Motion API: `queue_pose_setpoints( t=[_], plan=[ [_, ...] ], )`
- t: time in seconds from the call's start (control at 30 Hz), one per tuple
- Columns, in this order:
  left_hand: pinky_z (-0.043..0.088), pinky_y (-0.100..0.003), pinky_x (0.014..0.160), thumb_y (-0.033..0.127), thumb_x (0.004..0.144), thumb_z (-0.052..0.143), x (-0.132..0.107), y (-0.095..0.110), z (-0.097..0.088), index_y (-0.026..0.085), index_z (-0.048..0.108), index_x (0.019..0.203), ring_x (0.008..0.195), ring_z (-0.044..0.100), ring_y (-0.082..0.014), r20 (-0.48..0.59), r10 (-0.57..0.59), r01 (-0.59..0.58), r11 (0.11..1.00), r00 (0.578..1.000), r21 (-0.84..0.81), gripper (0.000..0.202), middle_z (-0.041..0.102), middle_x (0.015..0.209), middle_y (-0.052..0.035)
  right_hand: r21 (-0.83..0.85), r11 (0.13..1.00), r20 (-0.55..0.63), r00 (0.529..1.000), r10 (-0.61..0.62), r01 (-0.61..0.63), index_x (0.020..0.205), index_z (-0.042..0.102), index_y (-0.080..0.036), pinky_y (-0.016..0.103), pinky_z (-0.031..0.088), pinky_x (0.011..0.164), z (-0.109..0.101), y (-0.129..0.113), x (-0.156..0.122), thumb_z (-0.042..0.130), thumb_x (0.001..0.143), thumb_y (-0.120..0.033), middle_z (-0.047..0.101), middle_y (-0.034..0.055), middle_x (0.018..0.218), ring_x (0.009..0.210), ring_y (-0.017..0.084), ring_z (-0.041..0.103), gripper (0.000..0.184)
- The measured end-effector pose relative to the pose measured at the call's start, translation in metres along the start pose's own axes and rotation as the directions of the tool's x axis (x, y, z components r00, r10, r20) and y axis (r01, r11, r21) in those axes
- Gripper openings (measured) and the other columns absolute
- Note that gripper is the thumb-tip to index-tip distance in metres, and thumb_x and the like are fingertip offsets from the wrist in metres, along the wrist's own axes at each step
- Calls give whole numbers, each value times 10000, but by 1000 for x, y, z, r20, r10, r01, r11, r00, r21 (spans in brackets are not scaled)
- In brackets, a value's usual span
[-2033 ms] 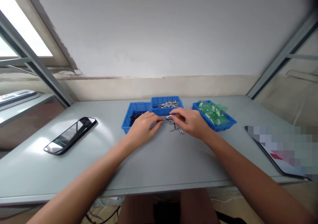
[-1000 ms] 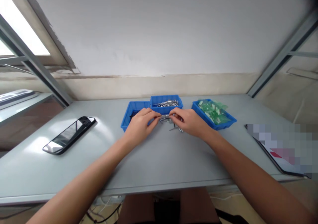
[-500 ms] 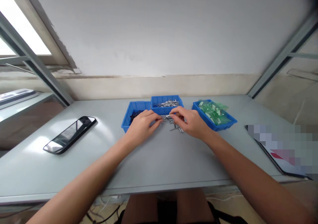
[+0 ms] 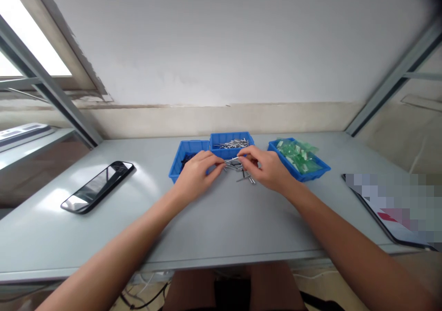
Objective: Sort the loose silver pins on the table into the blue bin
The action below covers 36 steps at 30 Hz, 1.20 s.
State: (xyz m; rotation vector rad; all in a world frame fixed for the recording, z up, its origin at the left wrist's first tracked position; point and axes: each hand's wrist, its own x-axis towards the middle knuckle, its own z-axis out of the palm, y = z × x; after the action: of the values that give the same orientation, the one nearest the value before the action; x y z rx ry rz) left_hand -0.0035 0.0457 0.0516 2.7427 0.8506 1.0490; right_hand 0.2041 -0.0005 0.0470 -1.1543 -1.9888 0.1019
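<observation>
My left hand (image 4: pixel 200 172) and my right hand (image 4: pixel 264 167) are closed in pinches and face each other over the table. A thin silvery metal rod (image 4: pixel 231 159) spans the gap, one end at each hand's fingertips. Several similar metal pieces (image 4: pixel 249 178) lie loose on the table just below and behind it; their exact kind is too small to tell. Behind my hands stands a blue bin (image 4: pixel 230 153) with many slim metal pieces (image 4: pixel 235 143). To the left, a blue bin (image 4: pixel 175 162) holds dark small parts (image 4: pixel 186 158), partly hidden by my left hand.
A blue bin (image 4: pixel 312 177) with green plastic packets (image 4: pixel 299 156) stands right of my right hand. On the left lies a black phone (image 4: pixel 98 187). A flat dark-edged panel (image 4: pixel 376 214), partly pixelated, lies at the right. The grey table (image 4: pixel 221 228) ends near my legs.
The metal rod now shows more plainly between my fingertips. My right hand has shifted very slightly, and both hands stay over the loose pieces.
</observation>
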Motion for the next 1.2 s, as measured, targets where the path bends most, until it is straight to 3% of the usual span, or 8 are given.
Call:
queue_pose_setpoints(
  t=[0.2,0.4,0.57,0.67,0.83,0.97,1.2],
  plan=[
    [473,-251,675,232,849,560,1,10,0,179,636,860,730,575,-122,-142,-54,30,985,988,-169,94,642,788,-15,26,999,138,990,29,-33,947,535,-197,204,359,545,3,1,2,419,915,-308,576,-28,625,537,101,519,164],
    [496,-235,652,216,845,567,-1,13,6,188,637,880,741,591,-115,-108,-60,30,964,992,-264,84,666,828,-19,125,992,191,982,9,-34,970,531,-184,194,367,558,9,-5,0,385,930,-300,595,-16,662,569,97,537,191],
    [511,-237,686,220,851,547,-1,11,7,175,631,885,787,620,-122,-74,-92,69,962,993,-264,101,678,892,-30,85,996,206,978,-18,0,968,544,-186,191,359,574,9,-6,0,428,915,-285,609,-24,672,588,91,539,162],
    [508,-225,665,223,861,529,-1,12,6,170,624,896,780,622,-120,-60,-134,112,955,989,-276,114,681,896,-31,43,999,151,988,-23,17,970,562,-188,194,360,567,7,-5,1,467,897,-306,602,-29,640,574,94,537,168],
    [478,-231,622,220,873,506,-2,11,5,163,603,922,688,568,-109,45,-22,29,987,999,-159,122,639,826,-26,60,998,30,999,-30,29,951,569,-188,202,404,588,5,-4,0,471,891,-360,629,-3,698,573,99,540,207],
    [480,-265,700,221,901,453,-5,7,7,163,596,980,786,565,-135,157,79,-66,994,984,-82,173,607,874,-49,26,996,84,992,-93,91,942,569,-189,212,402,604,6,-2,-1,460,898,-345,631,-2,700,606,107,553,196],
    [478,-294,738,259,892,480,-5,3,7,183,611,1007,815,567,-151,88,72,-70,997,994,-24,190,627,880,-44,-18,994,79,992,-102,104,909,574,-190,214,390,595,7,1,-1,441,903,-336,599,-5,674,592,105,526,198]
  ],
)
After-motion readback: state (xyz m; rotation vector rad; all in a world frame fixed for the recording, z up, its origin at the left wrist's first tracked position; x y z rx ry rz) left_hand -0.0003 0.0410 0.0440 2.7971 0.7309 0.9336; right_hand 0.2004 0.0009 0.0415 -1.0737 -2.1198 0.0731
